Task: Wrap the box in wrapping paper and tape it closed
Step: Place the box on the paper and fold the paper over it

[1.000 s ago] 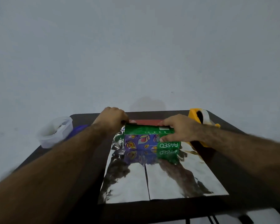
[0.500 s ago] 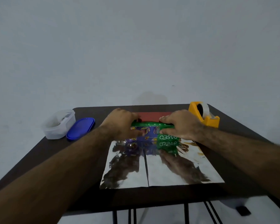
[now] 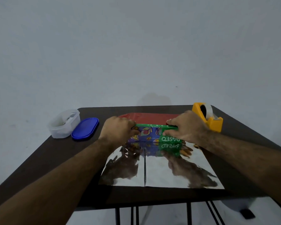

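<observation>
A dark table [image 3: 55, 156] stood against a bare wall. Both hands — left hand [image 3: 118, 132], right hand [image 3: 187, 127] — gripped the box [image 3: 154, 135] ends on the wrapping paper [image 3: 161, 172], fingers curled around; folding and taping remained, dispenser [image 3: 207, 116] beyond the box untouched.

I see a dark table [image 3: 55, 159] carrying wrapping paper [image 3: 161, 172] at centre, silver side up; a clear tub [image 3: 63, 125] and blue lid [image 3: 85, 128] at ten o'clock; a yellow tape dispenser [image 3: 208, 118] at two o'clock.
</observation>
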The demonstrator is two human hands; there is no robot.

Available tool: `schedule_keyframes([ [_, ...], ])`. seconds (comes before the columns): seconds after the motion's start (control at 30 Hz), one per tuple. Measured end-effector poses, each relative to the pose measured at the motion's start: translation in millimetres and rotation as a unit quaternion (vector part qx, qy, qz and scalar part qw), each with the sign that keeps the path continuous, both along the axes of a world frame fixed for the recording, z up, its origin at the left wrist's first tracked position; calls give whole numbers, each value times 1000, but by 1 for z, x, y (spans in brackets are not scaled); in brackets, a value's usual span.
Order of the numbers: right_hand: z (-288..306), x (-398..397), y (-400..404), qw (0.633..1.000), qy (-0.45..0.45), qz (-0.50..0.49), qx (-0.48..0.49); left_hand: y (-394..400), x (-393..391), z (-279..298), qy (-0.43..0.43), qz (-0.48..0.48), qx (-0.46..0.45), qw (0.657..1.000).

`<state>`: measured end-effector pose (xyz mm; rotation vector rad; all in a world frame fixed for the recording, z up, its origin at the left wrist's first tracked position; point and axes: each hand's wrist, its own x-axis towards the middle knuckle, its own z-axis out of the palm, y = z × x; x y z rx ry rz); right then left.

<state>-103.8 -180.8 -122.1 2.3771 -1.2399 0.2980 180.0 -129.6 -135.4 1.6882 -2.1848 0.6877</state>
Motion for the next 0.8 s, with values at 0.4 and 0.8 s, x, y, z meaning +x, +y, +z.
schedule_keyframes([
  [0.4, -3, -1, -1, 999, -36, -5, 19, -14, -12, 5, 87, -90, 88, 988],
  [0.8, -10, -1, 0, 1000, 12, -13, -18, -14, -11, -6, 63, -84, 39, 994],
])
